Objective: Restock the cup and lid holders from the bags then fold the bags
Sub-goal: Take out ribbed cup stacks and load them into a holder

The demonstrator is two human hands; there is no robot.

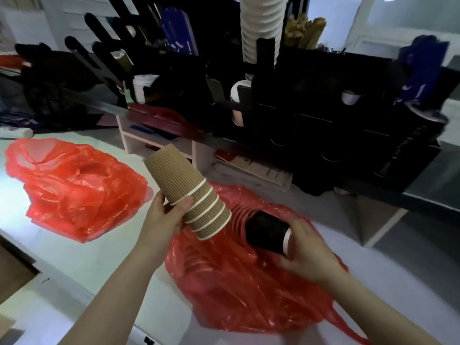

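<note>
Two red plastic bags lie on the pale desk [99,265]: one crumpled bag [74,185] at centre left, the other, open bag [236,290] at lower centre beneath two bare hands. The left hand [164,215] curls its thumb and fingers around a tilted nested stack of brown ripple cups [189,192], some six white rims showing, raised above the open bag. The right hand [306,250] clasps black paper cups [267,231] lying sideways at the bag's mouth; their number is unclear. Across the upper frame stands a black cup holder [311,115], with one tall column of white cups [261,28] at top centre.
</note>
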